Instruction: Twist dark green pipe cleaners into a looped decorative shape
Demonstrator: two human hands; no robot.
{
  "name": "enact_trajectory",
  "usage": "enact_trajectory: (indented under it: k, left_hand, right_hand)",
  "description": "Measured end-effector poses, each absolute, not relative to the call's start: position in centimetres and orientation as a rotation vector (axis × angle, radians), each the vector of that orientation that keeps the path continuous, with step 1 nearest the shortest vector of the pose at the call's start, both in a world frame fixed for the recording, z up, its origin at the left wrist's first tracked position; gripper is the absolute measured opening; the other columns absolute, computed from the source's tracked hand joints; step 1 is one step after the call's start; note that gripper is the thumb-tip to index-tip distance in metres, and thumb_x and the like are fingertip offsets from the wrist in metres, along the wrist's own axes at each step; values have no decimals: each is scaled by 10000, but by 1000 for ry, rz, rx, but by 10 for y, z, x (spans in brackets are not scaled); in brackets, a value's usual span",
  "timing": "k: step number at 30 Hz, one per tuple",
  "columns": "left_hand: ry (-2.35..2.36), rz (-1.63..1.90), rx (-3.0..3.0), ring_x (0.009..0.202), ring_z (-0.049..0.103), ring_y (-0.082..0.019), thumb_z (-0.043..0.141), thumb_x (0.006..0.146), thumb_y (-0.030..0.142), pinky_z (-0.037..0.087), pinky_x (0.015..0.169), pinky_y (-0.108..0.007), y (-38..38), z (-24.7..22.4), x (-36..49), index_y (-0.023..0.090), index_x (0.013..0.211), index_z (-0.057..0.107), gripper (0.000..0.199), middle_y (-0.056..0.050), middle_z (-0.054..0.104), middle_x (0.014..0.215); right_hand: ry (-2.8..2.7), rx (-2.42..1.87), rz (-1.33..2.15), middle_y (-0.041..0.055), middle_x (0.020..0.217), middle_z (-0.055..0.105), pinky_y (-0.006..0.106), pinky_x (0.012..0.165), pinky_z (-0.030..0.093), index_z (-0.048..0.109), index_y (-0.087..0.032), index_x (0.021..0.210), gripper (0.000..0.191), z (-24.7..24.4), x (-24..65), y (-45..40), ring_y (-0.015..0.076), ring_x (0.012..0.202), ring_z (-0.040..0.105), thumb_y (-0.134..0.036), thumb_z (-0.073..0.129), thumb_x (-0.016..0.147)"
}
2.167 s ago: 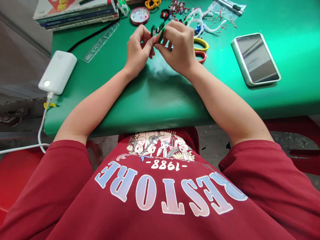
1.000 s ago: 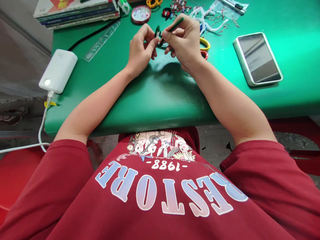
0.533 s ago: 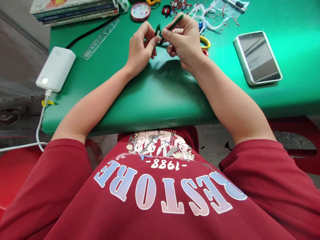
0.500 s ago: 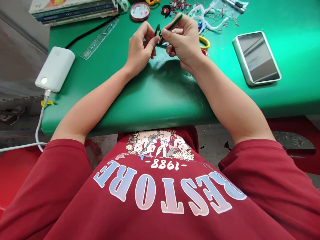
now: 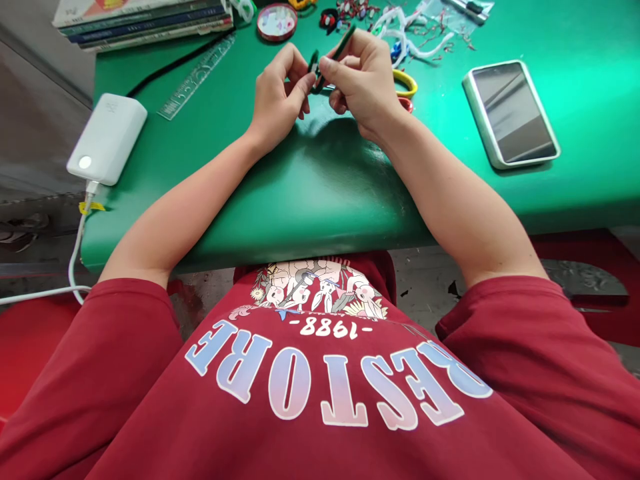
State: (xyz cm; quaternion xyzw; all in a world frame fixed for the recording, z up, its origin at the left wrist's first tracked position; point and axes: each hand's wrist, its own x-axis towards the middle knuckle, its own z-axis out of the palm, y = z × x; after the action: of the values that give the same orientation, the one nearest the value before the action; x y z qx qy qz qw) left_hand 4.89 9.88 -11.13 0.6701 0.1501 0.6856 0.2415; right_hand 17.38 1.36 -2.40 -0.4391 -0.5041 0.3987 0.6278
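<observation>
My left hand (image 5: 281, 100) pinches one looped end of a dark green pipe cleaner (image 5: 344, 44) between thumb and finger. Close by on the other side, my right hand (image 5: 370, 83) grips the same pipe cleaner, whose straight end sticks up past the fingers. Something small and pale shows within the loop, too small to name. Under and behind the right hand lie scissors (image 5: 407, 80) with yellow and red handles, their blades partly hidden. White pipe cleaners (image 5: 424, 48) lie beyond that hand on the green table (image 5: 300, 207).
Books (image 5: 150, 30) are stacked at the back left, near a clear ruler (image 5: 197, 77). A white power bank (image 5: 107, 139) with a cable sits at the left edge, a phone (image 5: 513, 113) at the right. At the back are a round red-rimmed container (image 5: 277, 22) and small red pieces (image 5: 355, 10).
The upright end of the green pipe cleaner has tilted slightly and its loop looks narrower. Both hands stay nearly in place; the whole view has shifted a little.
</observation>
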Motion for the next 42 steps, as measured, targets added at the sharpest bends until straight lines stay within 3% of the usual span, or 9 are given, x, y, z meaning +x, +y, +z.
enact_trajectory:
  k: [4,8,16,20,24,33,36,39,42]
  left_hand:
    - [481,1873,1864,395,491,-139,580,1130,1200,201,393,-338,99,-111,45,347,1018,439,872,72,504,750]
    - [530,1727,1997,448,496,-148,456,1131,1199,271,439,-340,107,-116,39,341,1050,471,862,41,543,798]
    - [492,1632,2002,480,360,-142,515,1081,1231,280,496,-396,130,-133,36,345,1035,589,891,-4,613,798]
    - [472,1523,2021,534,405,-171,554,1054,1236,364,555,-431,139,-142,35,357,1062,633,883,-29,657,831]
    - [469,1502,2006,523,380,-172,588,983,1262,356,541,-440,140,-143,33,364,1037,655,902,-32,683,815]
    - [454,1477,2097,515,419,-171,557,1060,1202,379,560,-441,132,-135,31,357,1022,614,847,-23,633,774]
    - [490,1466,2128,514,487,-175,583,1116,1048,393,563,-410,122,-127,27,350,1002,538,709,-9,615,784]
    - [562,1435,2153,525,597,-181,699,1144,638,425,574,-353,109,-116,23,342,960,408,455,19,596,780]
    - [596,1393,2179,568,694,-192,703,1098,280,455,602,-319,100,-107,22,341,952,370,369,33,635,797]
  right_hand:
    - [-1138,-995,930,-123,670,479,91,374,194,423,-261,841,655,-20,171,10,46,392,327,242,458,1261]
    - [-1132,-1007,922,-139,629,445,93,378,152,396,-256,796,722,-10,166,-1,36,390,255,306,380,1250]
    - [-1144,-1067,962,-138,597,493,58,374,244,435,-237,743,791,5,164,-13,37,421,332,400,294,1190]
    - [-1166,-1109,984,-137,591,538,54,379,232,460,-227,760,784,8,165,-14,25,399,338,395,269,1196]
    - [-1185,-1155,991,-142,552,525,51,388,195,461,-233,777,775,11,165,-18,25,380,332,374,269,1219]
    - [-1267,-1164,940,-136,588,537,73,393,192,449,-239,794,748,6,166,-19,40,406,338,371,362,1217]
    - [-1323,-1190,900,-124,625,557,85,404,207,448,-235,810,719,3,168,-15,55,435,366,354,422,1223]
    - [-1370,-1207,885,-115,650,555,87,425,220,451,-230,829,691,-1,171,-11,65,467,411,340,443,1220]
    - [-1397,-1229,861,-107,673,554,90,435,216,444,-238,840,678,-6,173,-7,67,492,439,334,455,1203]
